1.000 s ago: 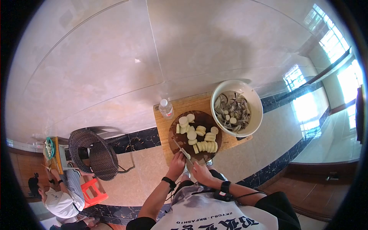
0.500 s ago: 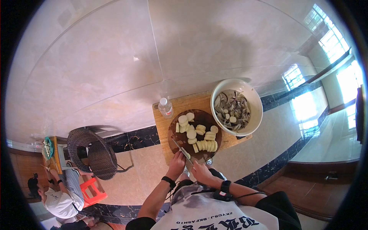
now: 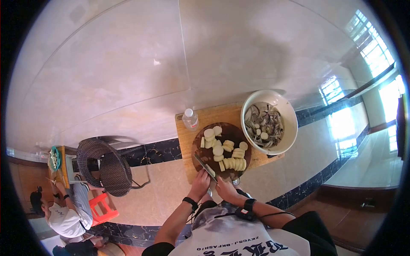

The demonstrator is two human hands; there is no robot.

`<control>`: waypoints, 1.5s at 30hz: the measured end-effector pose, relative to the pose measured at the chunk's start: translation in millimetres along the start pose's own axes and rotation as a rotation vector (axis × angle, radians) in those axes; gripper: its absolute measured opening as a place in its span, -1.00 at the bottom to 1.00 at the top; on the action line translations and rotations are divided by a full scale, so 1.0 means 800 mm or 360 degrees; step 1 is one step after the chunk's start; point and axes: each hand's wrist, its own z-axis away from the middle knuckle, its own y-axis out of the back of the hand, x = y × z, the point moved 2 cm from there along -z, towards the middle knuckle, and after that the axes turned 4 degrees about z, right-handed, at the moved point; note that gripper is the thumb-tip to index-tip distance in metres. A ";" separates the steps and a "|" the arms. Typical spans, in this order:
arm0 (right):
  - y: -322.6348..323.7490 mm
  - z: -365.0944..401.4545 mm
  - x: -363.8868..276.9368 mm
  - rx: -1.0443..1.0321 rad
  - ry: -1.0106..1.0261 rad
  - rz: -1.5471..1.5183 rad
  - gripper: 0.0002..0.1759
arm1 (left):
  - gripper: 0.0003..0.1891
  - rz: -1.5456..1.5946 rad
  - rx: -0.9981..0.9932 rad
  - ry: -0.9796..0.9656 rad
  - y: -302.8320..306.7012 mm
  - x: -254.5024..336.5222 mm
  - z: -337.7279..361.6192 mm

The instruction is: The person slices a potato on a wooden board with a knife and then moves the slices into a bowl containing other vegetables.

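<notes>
At the lower middle of the frame, the right hand is gripping one knife by its handle end, and we are seeing its long axis pointing from there to the upper left. One pale piece is lying along the blade, up and right of the left hand, the nearer of the two; its fingers are curling beside it, but we cannot tell whether they are gripping. Beyond, one round board is carrying cut slices, over a dozen, overlapping too much for us to count exactly. One bench is supporting the board, one white basin to its right and one bottle to its upper left. Farther off, left in the frame, one wicker chair is standing near one red stool, and one co-worker is sitting just left of that
</notes>
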 end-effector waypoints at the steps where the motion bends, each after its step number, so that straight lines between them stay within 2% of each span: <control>1: 0.008 0.002 -0.004 0.0012 0.0008 -0.0010 -0.66 | -0.73 0.0010 -0.0070 0.0035 0.000 0.000 -0.001; 3: 0.023 0.005 -0.012 0.0031 0.0038 -0.0032 -0.67 | -0.72 0.0018 -0.0207 0.0114 0.001 -0.003 0.000; 9: 0.032 0.011 -0.006 0.0225 0.0026 -0.0029 -0.71 | -0.69 0.0031 -0.0086 0.0023 -0.001 -0.005 0.002; 12: 0.030 0.012 -0.005 0.0199 0.0093 -0.0066 -0.69 | -0.67 0.0006 -0.0136 0.0058 -0.001 -0.004 0.001; 15: 0.024 0.019 -0.016 0.0091 -0.0024 -0.0142 -0.71 | -0.68 -0.0007 -0.0133 -0.0002 -0.005 -0.008 0.003; 18: 0.018 0.020 -0.019 0.0146 0.0110 -0.0159 -0.72 | -0.70 -0.0048 -0.0066 -0.0020 -0.007 -0.009 0.004; 27: 0.027 0.029 -0.030 0.0113 0.0037 -0.0113 -0.74 | -0.69 -0.0063 -0.0160 -0.0004 -0.002 -0.007 0.006; 45: 0.028 0.030 -0.032 0.0046 0.0045 -0.0026 -0.74 | -0.70 -0.0081 -0.0138 -0.0016 -0.001 -0.007 0.008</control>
